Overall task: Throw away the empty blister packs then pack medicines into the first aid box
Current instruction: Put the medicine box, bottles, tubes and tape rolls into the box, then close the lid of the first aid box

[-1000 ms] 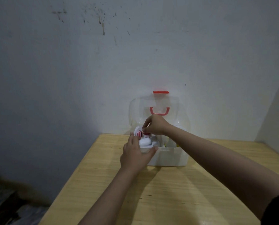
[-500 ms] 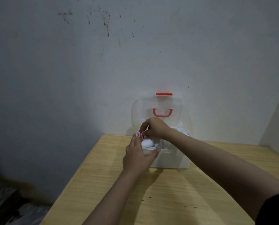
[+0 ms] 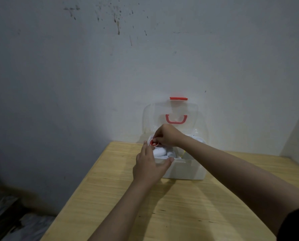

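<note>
A white first aid box (image 3: pixel 185 171) stands open at the far edge of the wooden table, its clear lid (image 3: pixel 176 117) with a red handle leaning back against the wall. My right hand (image 3: pixel 167 135) pinches a small white container with a red end (image 3: pixel 152 142) over the box's left rear corner. My left hand (image 3: pixel 149 166) grips the box's front left corner, thumb on the front rim. White medicine items (image 3: pixel 160 152) lie inside the box.
The wooden table (image 3: pixel 188 209) reaches to the grey wall behind. Its left edge drops to a dark floor with crumpled plastic (image 3: pixel 11 221). A second wall closes the right side.
My right hand has turned the small white container so its red round end now faces up at the box's left rear corner. The left hand stays on the box.
</note>
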A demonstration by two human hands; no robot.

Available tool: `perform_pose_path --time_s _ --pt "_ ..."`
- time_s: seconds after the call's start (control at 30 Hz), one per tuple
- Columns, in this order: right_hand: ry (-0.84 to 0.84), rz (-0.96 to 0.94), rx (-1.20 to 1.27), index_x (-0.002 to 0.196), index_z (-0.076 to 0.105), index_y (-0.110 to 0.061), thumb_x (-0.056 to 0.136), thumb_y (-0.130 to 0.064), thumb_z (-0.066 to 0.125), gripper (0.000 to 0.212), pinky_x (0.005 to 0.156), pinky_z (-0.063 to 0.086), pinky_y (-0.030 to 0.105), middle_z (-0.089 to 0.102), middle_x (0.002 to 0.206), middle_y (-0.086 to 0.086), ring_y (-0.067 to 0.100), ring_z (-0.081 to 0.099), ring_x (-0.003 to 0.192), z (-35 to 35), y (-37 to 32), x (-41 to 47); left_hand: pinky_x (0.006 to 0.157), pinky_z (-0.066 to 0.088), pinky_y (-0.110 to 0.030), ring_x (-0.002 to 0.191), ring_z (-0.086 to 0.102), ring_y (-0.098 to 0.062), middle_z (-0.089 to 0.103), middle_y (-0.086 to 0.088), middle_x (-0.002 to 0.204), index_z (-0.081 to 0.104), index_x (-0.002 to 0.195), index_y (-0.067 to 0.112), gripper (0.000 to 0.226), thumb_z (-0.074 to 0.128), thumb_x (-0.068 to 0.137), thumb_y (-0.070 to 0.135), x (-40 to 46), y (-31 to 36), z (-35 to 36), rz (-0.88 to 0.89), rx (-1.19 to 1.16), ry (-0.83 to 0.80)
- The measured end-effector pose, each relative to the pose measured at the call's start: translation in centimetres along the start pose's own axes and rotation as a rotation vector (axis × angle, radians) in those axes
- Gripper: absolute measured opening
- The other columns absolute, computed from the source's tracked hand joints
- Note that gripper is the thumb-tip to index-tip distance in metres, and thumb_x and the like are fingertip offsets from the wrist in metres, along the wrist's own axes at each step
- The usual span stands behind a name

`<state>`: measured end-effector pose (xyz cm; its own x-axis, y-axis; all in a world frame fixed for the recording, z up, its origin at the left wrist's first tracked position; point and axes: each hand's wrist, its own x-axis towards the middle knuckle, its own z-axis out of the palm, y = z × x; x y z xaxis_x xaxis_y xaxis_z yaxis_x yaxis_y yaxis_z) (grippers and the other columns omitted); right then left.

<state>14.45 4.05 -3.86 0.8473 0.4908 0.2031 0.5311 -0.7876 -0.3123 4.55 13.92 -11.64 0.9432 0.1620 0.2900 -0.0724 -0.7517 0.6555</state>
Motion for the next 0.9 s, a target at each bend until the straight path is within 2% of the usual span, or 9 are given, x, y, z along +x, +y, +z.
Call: perform_pose_path --time_s 0.1,0.17,0.33,0.4,0.47,0.53,0.63,0.77,0.9 --pt "-0.018 0.017 -0.011 0.104 0.071 -0.005 0.087 -0.021 0.063 0.025 0.07 0.049 0.025 0.073 0.1 0.012 0.018 0.063 0.075 -0.2 0.0 0.0 0.09 0.049 -0.044 0.131 0.035 -0.021 0.023 0.008 0.154 0.03 0.135 0.031 0.083 0.051 0.069 0.077 -0.1 0.0 0.0 0.011 -0.003 0.002" --pt "0.069 -0.017 -0.028 0.108 0.069 -0.005 0.087 -0.019 0.062 0.026 0.077 0.052 0.026 0.072 0.106 0.011 0.021 0.066 0.085 -0.9 0.2 -0.3 0.091 0.049 -0.042 0.133 0.033 -0.021 0.018 0.009 0.156 0.031 0.136 0.031 0.082 0.052 0.07 0.076 -0.1 0.1 -0.1 0.018 -0.002 0.006" --pt "0.639 -0.15 -0.219 0.103 0.068 -0.008 0.08 -0.017 0.067 0.025 0.067 0.044 0.031 0.062 0.093 0.014 0.028 0.057 0.084 -4.7 2.3 -1.6 0.093 0.046 -0.04 0.134 0.031 -0.02 0.015 0.011 0.157 0.034 0.134 0.032 0.08 0.055 0.069 0.074 -0.2 0.3 -0.1 0.013 -0.02 0.014" --pt "0.78 -0.066 -0.29 0.111 0.063 -0.009 0.078 -0.02 0.066 0.035 0.076 0.046 0.037 0.061 0.105 0.017 0.033 0.055 0.095 -6.2 3.1 -1.8 0.092 0.046 -0.04 0.133 0.032 -0.019 0.016 0.012 0.156 0.035 0.133 0.032 0.079 0.055 0.069 0.074 -0.2 0.3 -0.2 0.007 -0.018 0.011" --pt "0.762 0.103 -0.313 0.127 0.052 -0.01 0.081 -0.026 0.062 0.049 0.093 0.041 0.046 0.054 0.126 0.017 0.036 0.049 0.115 -7.4 3.8 -1.6 0.091 0.046 -0.039 0.133 0.031 -0.019 0.016 0.013 0.156 0.036 0.132 0.033 0.077 0.055 0.069 0.073 -0.2 0.3 -0.2 0.007 -0.02 0.003" --pt "0.634 0.257 -0.311 0.138 0.039 -0.012 0.085 -0.034 0.057 0.06 0.106 0.029 0.053 0.043 0.142 0.014 0.035 0.038 0.13 -8.2 4.7 -1.4 0.091 0.045 -0.039 0.134 0.031 -0.019 0.015 0.014 0.156 0.035 0.132 0.033 0.077 0.055 0.07 0.073 -0.3 0.3 -0.4 0.01 -0.019 -0.009" --pt "0.508 0.324 -0.235 0.138 0.038 -0.011 0.09 -0.039 0.05 0.058 0.111 0.021 0.056 0.044 0.142 0.012 0.033 0.036 0.133 -8.4 5.4 -1.6 0.094 0.045 -0.041 0.134 0.031 -0.019 0.015 0.014 0.156 0.034 0.133 0.034 0.077 0.055 0.07 0.073 -0.2 0.3 -0.6 0.008 -0.032 -0.028" --pt "0.721 0.198 -0.109 0.118 0.058 -0.009 0.089 -0.037 0.054 0.041 0.09 0.04 0.041 0.058 0.121 0.013 0.033 0.045 0.117 -7.6 5.1 -3.7 0.1 0.042 -0.046 0.138 0.026 -0.022 0.011 0.012 0.158 0.024 0.14 0.034 0.085 0.054 0.071 0.073 0.0 0.2 -0.9 0.003 -0.032 -0.052" --pt "0.818 0.112 0.112 0.1 0.062 -0.01 0.086 -0.033 0.062 0.027 0.078 0.029 0.015 0.056 0.103 0.011 0.025 0.046 0.103 -6.0 4.5 -7.2 0.105 0.034 -0.048 0.145 0.014 -0.027 -0.006 0.003 0.16 -0.004 0.147 0.034 0.101 0.053 0.073 0.073 -0.2 0.8 -1.0 -0.006 0.007 -0.051"
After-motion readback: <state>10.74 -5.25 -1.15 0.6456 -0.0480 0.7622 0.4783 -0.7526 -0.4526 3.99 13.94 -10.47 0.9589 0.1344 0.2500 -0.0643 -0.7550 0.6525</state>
